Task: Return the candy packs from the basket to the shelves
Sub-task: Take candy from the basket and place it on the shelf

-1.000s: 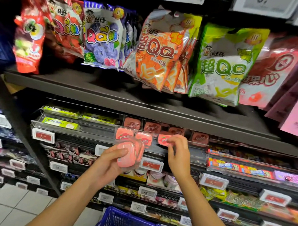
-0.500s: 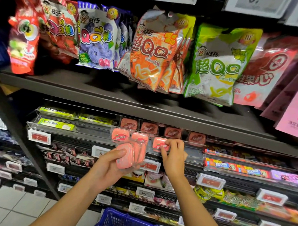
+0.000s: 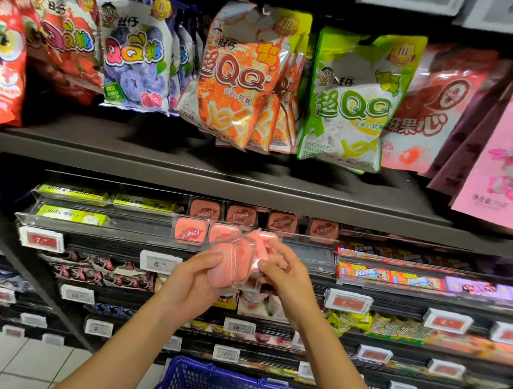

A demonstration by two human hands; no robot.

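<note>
Hands (image 3: 192, 282) (image 3: 286, 281) both grip pink packs (image 3: 231, 264) (shelf packs (image 3: 189, 232) read "Kisssport").

Shelf tray (image 3: 107, 227) holds pink candy packs (image 3: 189, 232) (front row).

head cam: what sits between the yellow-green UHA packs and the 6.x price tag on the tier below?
In the head view, only the clear plastic shelf front and the dark shelf edge lie between the UHA packs and that price tag; no product.
</note>
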